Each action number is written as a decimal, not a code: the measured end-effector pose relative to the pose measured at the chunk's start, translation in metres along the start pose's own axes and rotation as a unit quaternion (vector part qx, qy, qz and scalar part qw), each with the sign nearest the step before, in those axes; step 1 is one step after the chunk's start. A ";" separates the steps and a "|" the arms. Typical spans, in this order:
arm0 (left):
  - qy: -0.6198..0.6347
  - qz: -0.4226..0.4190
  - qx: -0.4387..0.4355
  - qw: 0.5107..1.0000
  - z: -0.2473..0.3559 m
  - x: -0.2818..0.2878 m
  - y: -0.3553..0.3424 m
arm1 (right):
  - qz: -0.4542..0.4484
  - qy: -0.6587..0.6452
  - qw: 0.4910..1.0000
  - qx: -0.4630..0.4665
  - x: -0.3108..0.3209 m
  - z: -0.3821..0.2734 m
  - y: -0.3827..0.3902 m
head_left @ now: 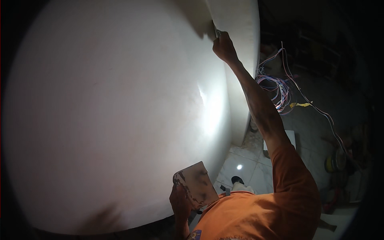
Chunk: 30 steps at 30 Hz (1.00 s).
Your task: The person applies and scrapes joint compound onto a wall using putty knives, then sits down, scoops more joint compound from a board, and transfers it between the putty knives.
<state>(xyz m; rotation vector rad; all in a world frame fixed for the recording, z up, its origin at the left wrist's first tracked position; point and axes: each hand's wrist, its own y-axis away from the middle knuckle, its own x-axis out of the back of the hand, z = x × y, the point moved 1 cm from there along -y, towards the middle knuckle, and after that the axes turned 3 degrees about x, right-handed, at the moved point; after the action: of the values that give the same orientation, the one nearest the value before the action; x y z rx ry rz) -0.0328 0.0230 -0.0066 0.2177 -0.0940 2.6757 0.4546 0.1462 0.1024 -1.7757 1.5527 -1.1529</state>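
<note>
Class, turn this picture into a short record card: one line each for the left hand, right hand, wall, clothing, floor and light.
Left hand: the left hand holds a flat board with dark smears, low in front of the body
Right hand: the right hand, raised, holds a thin flat tool by the wall's edge; contact unclear
Wall: pale wall, broad
Clothing: orange shirt
Floor: pale tiles; coiled wires to the right
Light: bright patch on the wall, dark surroundings
</note>
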 end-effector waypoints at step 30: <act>0.027 -0.011 -0.005 1.000 -0.004 0.001 -0.003 | -0.039 -0.018 0.999 -0.028 0.029 -0.047 -0.030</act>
<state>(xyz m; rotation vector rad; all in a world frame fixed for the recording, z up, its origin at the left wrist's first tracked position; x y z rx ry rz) -0.0327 0.0266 -0.0106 0.1417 -0.0879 2.6568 0.4307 0.1324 0.1586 -1.8969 1.5207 -1.1175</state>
